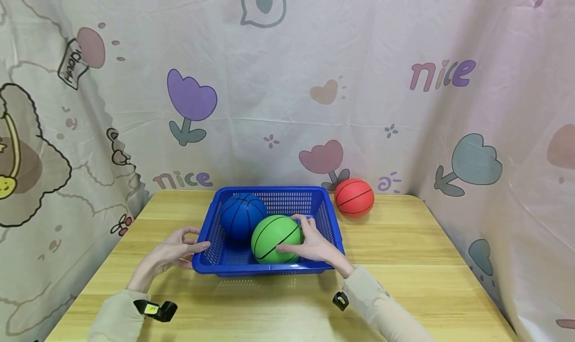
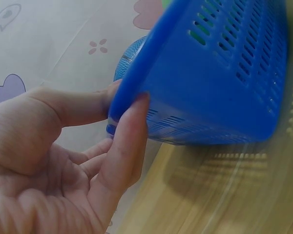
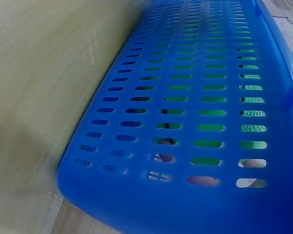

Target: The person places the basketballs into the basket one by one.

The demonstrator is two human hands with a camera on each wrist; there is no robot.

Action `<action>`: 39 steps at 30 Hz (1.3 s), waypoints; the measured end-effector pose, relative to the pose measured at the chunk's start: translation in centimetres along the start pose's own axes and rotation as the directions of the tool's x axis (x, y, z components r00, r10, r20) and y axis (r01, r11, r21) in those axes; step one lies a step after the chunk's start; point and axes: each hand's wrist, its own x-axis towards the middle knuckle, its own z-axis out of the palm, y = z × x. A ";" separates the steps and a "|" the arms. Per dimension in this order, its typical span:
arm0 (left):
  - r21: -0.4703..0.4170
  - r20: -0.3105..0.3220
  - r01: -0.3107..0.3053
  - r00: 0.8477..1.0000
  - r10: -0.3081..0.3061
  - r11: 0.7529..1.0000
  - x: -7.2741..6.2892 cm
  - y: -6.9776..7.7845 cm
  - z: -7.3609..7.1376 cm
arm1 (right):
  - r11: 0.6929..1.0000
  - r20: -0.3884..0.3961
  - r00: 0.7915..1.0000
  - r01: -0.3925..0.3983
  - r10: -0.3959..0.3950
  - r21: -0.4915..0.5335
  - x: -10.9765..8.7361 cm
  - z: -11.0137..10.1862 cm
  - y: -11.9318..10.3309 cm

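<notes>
We see the green ball (image 1: 274, 243) inside the blue basket (image 1: 242, 269), nearer us than the blue ball (image 1: 243, 215); the right hand (image 1: 315, 243), part-open, grips it between thumb and fingers; the left hand (image 1: 170, 250) pinches the basket's left rim; just beside the far right corner we find the red ball (image 1: 354, 198) on the wooden table (image 1: 404, 262), before a patterned cloth (image 1: 269, 82).
</notes>
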 end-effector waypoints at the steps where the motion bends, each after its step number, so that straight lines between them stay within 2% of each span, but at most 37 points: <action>1: -0.001 0.000 0.001 1.000 -0.001 1.000 0.0 0.0 0.0 | 1.000 -0.001 1.000 0.000 0.000 0.001 0.0 0.0 0.0; 14: -0.004 0.001 0.001 1.000 -0.001 1.000 0.1 -0.2 -0.1 | 1.000 -0.005 1.000 0.017 -0.017 -0.015 0.2 -0.7 0.4; 18: -0.008 0.000 0.005 1.000 -0.005 1.000 0.1 -0.2 0.0 | 0.995 -0.061 0.994 0.090 -0.087 0.048 0.4 -2.0 0.6; 22: -0.009 0.001 0.006 1.000 -0.006 1.000 0.1 -0.2 0.0 | 0.975 -0.177 0.975 0.163 -0.135 0.151 0.8 -4.5 1.3; 24: -0.009 0.000 0.006 1.000 -0.006 1.000 0.1 -0.2 0.0 | 0.967 -0.272 0.954 0.181 -0.127 0.181 1.2 -5.9 2.2; 26: -0.007 -0.003 0.006 1.000 -0.006 1.000 0.1 -0.2 0.0 | 0.964 -0.391 0.915 0.188 -0.101 0.189 1.7 -7.3 3.6; 27: -0.007 -0.005 0.006 1.000 -0.006 1.000 0.1 -0.2 0.0 | 0.966 -0.454 0.886 0.189 -0.091 0.176 1.9 -7.9 4.4; 30: -0.006 -0.005 0.006 1.000 -0.006 1.000 0.1 -0.2 0.0 | 0.978 -0.623 0.781 0.155 -0.037 0.137 2.4 -9.1 7.1; 32: -0.007 -0.005 0.006 1.000 -0.006 1.000 0.1 -0.2 0.0 | 0.989 -0.694 0.720 0.108 -0.008 0.101 2.4 -9.5 8.7; 33: -0.007 -0.005 0.006 1.000 -0.006 1.000 0.1 -0.2 0.0 | 0.992 -0.718 0.696 0.089 -0.001 0.085 2.3 -9.6 9.3; 34: -0.007 -0.005 0.006 1.000 -0.006 1.000 0.1 -0.2 0.0 | 0.994 -0.733 0.680 0.072 0.007 0.076 2.3 -9.8 9.9; 36: -0.006 -0.005 0.006 1.000 -0.006 1.000 0.1 -0.2 0.0 | 0.998 -0.748 0.664 0.043 0.008 0.049 2.2 -10.0 10.7; 38: -0.005 -0.006 0.007 1.000 -0.007 1.000 0.1 -0.2 0.0 | 0.999 -0.745 0.667 0.021 0.013 0.036 2.3 -10.1 11.3; 39: -0.006 -0.005 0.007 1.000 -0.007 1.000 0.1 -0.2 0.0 | 0.999 -0.736 0.677 0.009 0.017 0.032 2.3 -10.2 11.5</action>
